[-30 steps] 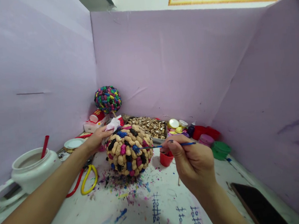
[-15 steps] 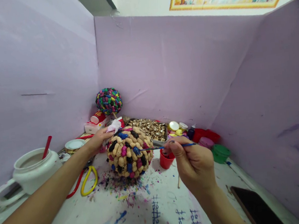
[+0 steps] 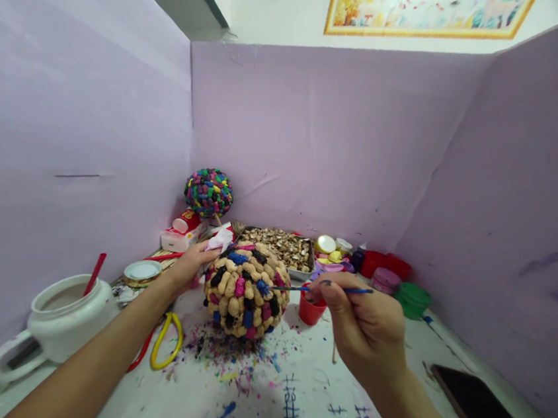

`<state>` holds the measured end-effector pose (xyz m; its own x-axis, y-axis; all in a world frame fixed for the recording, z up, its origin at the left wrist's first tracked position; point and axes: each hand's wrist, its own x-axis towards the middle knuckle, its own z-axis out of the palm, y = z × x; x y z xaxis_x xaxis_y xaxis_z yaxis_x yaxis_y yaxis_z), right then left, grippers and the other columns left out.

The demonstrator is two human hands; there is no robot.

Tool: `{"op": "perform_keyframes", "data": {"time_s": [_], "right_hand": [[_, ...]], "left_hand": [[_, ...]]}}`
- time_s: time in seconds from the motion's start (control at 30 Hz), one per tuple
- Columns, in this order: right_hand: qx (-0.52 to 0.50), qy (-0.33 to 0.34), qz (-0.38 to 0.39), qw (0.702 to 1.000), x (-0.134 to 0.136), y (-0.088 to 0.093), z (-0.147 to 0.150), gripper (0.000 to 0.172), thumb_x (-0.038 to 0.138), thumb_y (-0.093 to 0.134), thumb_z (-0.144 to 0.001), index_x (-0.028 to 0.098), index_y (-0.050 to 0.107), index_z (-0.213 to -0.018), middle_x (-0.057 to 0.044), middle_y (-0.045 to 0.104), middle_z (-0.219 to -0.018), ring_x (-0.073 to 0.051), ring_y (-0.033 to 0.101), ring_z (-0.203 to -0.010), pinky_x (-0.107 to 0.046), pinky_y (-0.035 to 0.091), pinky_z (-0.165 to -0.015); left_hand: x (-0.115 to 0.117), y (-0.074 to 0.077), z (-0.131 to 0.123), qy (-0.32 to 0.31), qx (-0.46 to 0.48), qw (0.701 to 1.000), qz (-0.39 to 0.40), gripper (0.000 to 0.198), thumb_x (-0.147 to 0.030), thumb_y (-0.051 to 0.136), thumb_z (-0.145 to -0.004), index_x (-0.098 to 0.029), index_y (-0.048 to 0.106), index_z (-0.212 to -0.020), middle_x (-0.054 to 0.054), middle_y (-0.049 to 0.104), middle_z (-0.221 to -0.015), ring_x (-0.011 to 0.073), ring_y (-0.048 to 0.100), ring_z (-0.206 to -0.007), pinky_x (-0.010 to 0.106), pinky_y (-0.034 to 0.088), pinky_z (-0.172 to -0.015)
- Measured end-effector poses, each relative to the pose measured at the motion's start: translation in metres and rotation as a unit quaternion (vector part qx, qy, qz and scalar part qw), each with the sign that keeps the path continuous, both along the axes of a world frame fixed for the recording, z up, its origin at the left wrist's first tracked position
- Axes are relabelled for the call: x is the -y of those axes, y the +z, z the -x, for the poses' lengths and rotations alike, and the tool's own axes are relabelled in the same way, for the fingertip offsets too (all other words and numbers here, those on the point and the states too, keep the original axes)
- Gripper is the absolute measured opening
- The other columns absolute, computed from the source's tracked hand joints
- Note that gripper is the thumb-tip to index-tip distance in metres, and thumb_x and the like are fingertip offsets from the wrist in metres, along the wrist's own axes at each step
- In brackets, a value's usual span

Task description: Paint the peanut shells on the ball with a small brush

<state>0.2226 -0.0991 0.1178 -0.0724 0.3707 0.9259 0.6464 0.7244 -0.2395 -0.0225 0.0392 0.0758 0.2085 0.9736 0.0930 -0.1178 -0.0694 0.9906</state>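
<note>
A ball covered in peanuts [image 3: 228, 284], some painted blue, black and pink, stands above the paint-flecked white table [image 3: 260, 410]. My right hand [image 3: 367, 316] pinches a thin blue paintbrush [image 3: 292, 289], whose tip meets a blue peanut on the ball's right front. At the ball's upper left, my left hand [image 3: 192, 263] has a crumpled white tissue [image 3: 221, 239] at its fingers, close against the ball; the fingertips are partly hidden. Just beyond the brush, partly behind my right hand, is a small red cup [image 3: 311, 310].
A finished multicoloured ball [image 3: 208, 193] on a stick stands at the back. Behind the peanut ball lies a tray of shells [image 3: 290, 247]. A white mug [image 3: 74, 323] and yellow-handled scissors [image 3: 166, 344] are left; a green tub [image 3: 413, 300] and dark phone [image 3: 471, 395] are right.
The view has tilted slightly upward and left, so the scene sits a little lower and farther right. Both hands keep their hold, and the brush tip stays at the same blue peanut.
</note>
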Motion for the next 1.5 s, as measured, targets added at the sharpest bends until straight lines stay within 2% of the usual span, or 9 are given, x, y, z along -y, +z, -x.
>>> {"op": "perform_keyframes", "data": {"time_s": [0.5,0.6,0.7,0.77,0.87,1.13,1.33,1.47,1.5], "right_hand": [[0.041,-0.039,-0.015,0.998,0.004,0.003,-0.005,0.022,0.021,0.049,-0.093,0.019,0.064,-0.077,0.002,0.068,-0.061,-0.01,0.067,-0.056,-0.018,0.048,-0.052],[-0.03,-0.101,-0.025,0.994,0.003,0.009,-0.028,0.025,0.028,0.051,-0.093,0.019,0.066,-0.075,0.0,0.071,-0.064,-0.011,0.068,-0.057,-0.019,0.05,-0.057],[-0.089,-0.215,0.028,0.972,-0.005,0.011,-0.056,0.032,0.042,0.052,-0.092,0.019,0.067,-0.076,-0.001,0.068,-0.057,-0.013,0.064,-0.05,-0.022,0.045,-0.05],[-0.069,-0.255,0.09,0.96,-0.016,0.007,-0.068,0.042,0.051,0.048,-0.091,0.018,0.067,-0.075,-0.002,0.067,-0.053,-0.015,0.062,-0.046,-0.023,0.042,-0.046],[-0.029,-0.24,0.144,0.959,-0.037,-0.01,-0.073,0.05,0.055,0.041,-0.092,0.018,0.066,-0.071,-0.003,0.066,-0.051,-0.015,0.059,-0.042,-0.024,0.038,-0.042],[0.044,-0.241,0.203,0.948,-0.06,-0.048,-0.044,0.056,0.058,0.05,-0.084,0.022,0.045,-0.041,0.001,0.046,-0.034,-0.011,0.039,-0.031,-0.025,0.017,-0.04],[-0.001,-0.243,0.217,0.945,-0.05,-0.026,-0.065,0.053,0.06,0.053,-0.081,0.022,0.051,-0.044,0.002,0.046,-0.034,-0.012,0.04,-0.032,-0.024,0.021,-0.037],[-0.091,-0.212,0.195,0.953,-0.025,0.002,-0.072,0.051,0.061,0.044,-0.087,0.019,0.068,-0.072,-0.003,0.066,-0.057,-0.015,0.061,-0.049,-0.024,0.045,-0.045],[-0.172,-0.162,0.18,0.955,-0.018,0.007,-0.07,0.046,0.06,0.052,-0.084,0.018,0.068,-0.074,-0.003,0.067,-0.058,-0.015,0.062,-0.05,-0.025,0.048,-0.047]], "left_hand": [[-0.002,-0.003,0.002,0.002,0.02,1.0,0.0,0.057,-0.042,0.082,-0.053,-0.013,0.07,-0.101,0.013,0.075,-0.107,0.0396,0.064,-0.107,0.044,0.054,-0.082],[-0.001,-0.001,0.001,0.004,0.019,1.0,0.002,0.054,-0.04,0.082,-0.053,-0.014,0.071,-0.099,0.012,0.075,-0.107,0.0395,0.064,-0.107,0.043,0.055,-0.08],[0.0,0.0,0.0,0.009,0.018,1.0,0.003,0.05,-0.04,0.082,-0.054,-0.016,0.071,-0.097,0.011,0.076,-0.104,0.039,0.065,-0.105,0.042,0.056,-0.077],[-0.001,-0.001,0.0,0.011,0.015,1.0,0.002,0.049,-0.041,0.082,-0.054,-0.017,0.072,-0.095,0.011,0.077,-0.102,0.0386,0.067,-0.102,0.041,0.057,-0.075],[-0.004,-0.003,0.002,0.01,0.007,1.0,0.002,0.052,-0.043,0.082,-0.052,-0.016,0.071,-0.095,0.012,0.077,-0.101,0.038,0.068,-0.098,0.041,0.058,-0.071],[-0.005,-0.003,0.002,0.003,0.007,1.0,-0.015,0.052,-0.043,0.083,-0.052,-0.016,0.072,-0.095,0.011,0.077,-0.098,0.038,0.068,-0.099,0.043,0.057,-0.076],[-0.003,-0.003,0.003,0.008,0.004,1.0,-0.02,0.048,-0.042,0.081,-0.056,-0.016,0.072,-0.096,0.011,0.076,-0.103,0.0375,0.067,-0.103,0.043,0.056,-0.08],[-0.003,-0.004,0.003,0.009,0.002,1.0,-0.013,0.047,-0.043,0.08,-0.058,-0.018,0.072,-0.097,0.01,0.077,-0.1,0.0372,0.067,-0.103,0.043,0.056,-0.08],[-0.003,-0.004,0.002,0.009,0.001,1.0,-0.012,0.047,-0.043,0.08,-0.058,-0.018,0.072,-0.097,0.01,0.077,-0.099,0.0372,0.066,-0.104,0.043,0.056,-0.08]]}}
